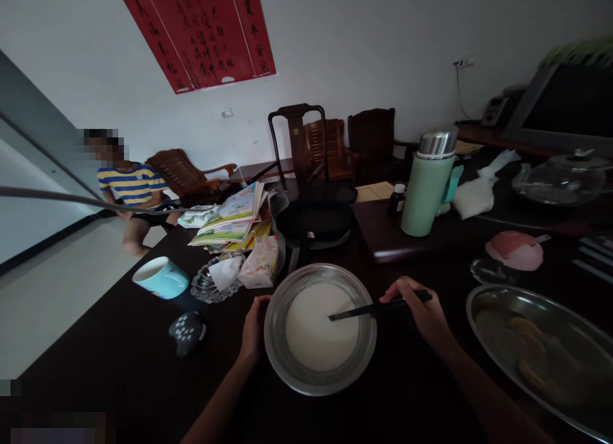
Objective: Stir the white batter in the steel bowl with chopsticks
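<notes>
A round metal bowl (320, 383) stands on the dark table and holds a white, milky liquid (320, 342). My left hand (253, 328) grips the bowl's left side, its fingertips partly hidden by the rim. To the right of the bowl, my right hand (416, 303) is closed around dark chopsticks (357, 311). Their tips dip into the liquid near the middle, and they slant across the bowl's right rim.
Left of the bowl are a blue mug (165, 276), a grey gadget (186, 333), a glass dish (205, 289), a tissue pack (259, 262) and booklets (227, 217). On the right are a green thermos (426, 188) and an oval metal tray (565, 303). A person (129, 185) sits beyond.
</notes>
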Action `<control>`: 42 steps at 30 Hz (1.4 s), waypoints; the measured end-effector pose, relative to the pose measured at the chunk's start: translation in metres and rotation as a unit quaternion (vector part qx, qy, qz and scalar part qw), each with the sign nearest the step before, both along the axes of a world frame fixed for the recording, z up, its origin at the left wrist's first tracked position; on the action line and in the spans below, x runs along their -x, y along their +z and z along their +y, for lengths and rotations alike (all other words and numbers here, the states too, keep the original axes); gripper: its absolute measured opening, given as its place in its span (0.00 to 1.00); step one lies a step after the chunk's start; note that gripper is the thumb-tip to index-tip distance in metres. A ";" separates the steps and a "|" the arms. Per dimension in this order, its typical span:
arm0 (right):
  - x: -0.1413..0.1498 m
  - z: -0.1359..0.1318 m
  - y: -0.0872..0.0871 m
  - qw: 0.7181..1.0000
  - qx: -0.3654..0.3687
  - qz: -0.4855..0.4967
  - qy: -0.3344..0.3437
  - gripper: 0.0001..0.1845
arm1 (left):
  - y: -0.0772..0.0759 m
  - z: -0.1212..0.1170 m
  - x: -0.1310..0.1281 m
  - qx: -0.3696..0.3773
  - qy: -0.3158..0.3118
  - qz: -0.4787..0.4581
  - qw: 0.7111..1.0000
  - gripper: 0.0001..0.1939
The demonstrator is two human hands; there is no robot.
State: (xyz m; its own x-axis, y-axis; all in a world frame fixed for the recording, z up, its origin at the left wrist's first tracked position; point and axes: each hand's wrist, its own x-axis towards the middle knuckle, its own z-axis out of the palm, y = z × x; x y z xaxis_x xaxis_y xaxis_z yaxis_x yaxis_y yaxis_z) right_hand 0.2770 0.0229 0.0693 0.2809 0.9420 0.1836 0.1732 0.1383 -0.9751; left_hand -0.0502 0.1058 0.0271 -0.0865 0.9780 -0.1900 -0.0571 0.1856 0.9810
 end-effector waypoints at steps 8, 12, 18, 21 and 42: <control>-0.002 0.000 0.002 0.999 -0.014 -0.035 0.008 0.20 | -0.009 -0.006 0.004 -0.082 0.010 0.169 0.982 0.22; -0.001 -0.001 0.003 0.998 0.011 -0.018 0.063 0.22 | -0.008 -0.006 0.003 -0.081 0.023 0.201 0.976 0.19; 0.000 0.000 0.002 1.000 0.005 -0.008 0.015 0.21 | 0.002 -0.010 0.003 -0.065 0.033 0.186 0.980 0.12; 0.000 0.001 0.003 0.998 0.022 0.012 0.052 0.23 | 0.009 -0.012 -0.001 -0.061 0.024 0.137 0.988 0.13; 0.000 0.000 -0.001 0.998 0.024 0.043 0.041 0.23 | 0.017 -0.013 -0.007 -0.059 0.003 0.096 0.994 0.14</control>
State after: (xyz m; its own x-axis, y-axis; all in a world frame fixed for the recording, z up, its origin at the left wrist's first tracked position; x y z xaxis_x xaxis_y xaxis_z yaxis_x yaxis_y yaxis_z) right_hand 0.2775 0.0231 0.0685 0.2145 0.9698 0.1157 0.0786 0.1009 -0.9918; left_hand -0.0428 0.0927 0.0439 -0.1159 0.9918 -0.0531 0.1319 0.0684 0.9889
